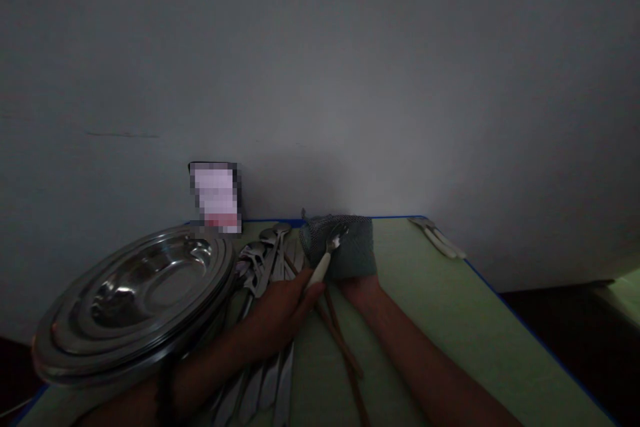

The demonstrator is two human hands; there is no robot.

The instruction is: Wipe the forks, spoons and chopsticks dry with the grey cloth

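My left hand is closed round the white handle of a fork, whose metal head points up and away; its tip is dim and hard to make out. A grey-green cloth lies over my right hand, which holds it up behind the fork head. The cloth hides my right fingers, and only the heel of the hand and the wrist show. The fork head is in front of the cloth, touching or very close to it. Below both hands, brown chopsticks lie crossed on the table.
A stack of steel plates stands at the left of the green table. Several metal spoons and forks lie beside it. A phone leans on the wall. White-handled cutlery rests at the far right edge.
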